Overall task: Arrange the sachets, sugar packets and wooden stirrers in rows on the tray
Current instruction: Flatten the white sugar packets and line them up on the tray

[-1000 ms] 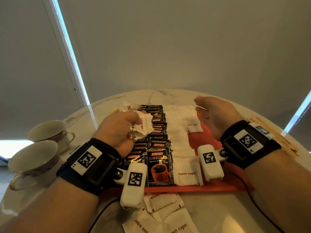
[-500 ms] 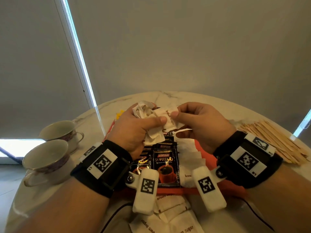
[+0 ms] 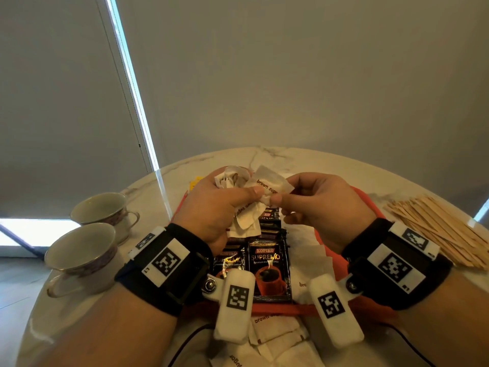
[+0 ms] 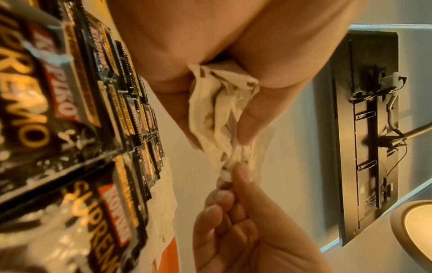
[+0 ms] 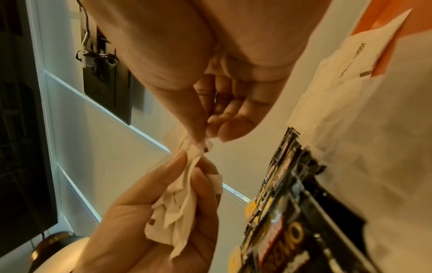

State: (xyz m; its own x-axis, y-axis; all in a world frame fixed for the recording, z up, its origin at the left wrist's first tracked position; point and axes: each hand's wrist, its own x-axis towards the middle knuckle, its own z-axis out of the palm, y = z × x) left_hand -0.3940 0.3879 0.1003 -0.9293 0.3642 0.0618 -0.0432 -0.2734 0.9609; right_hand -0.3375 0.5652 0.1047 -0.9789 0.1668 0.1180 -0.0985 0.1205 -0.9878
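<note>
Above the orange tray (image 3: 288, 308) my left hand (image 3: 219, 205) grips a crumpled bunch of white brown sugar packets (image 3: 246, 221). My right hand (image 3: 315, 205) pinches one brown sugar packet (image 3: 270, 182) at the top of that bunch, thumb and forefinger meeting the left thumb. The left wrist view shows the bunch (image 4: 217, 118) in the left fingers and the right fingertips (image 4: 236, 177) nipping its end. On the tray lie two rows of black coffee sachets (image 3: 267, 271) and a row of white sugar packets (image 3: 309, 263). Wooden stirrers (image 3: 439, 229) lie in a pile on the table, right of the tray.
Two empty cups (image 3: 82, 255) stand at the table's left edge. Several loose sugar packets (image 3: 275, 343) lie on the marble table (image 3: 312, 160) in front of the tray. A small yellow thing (image 3: 194, 181) peeks out behind my left hand.
My right hand has come from the tray's far right to the bunch in my left hand and pinched a packet. Both hands have risen slightly above the tray.
</note>
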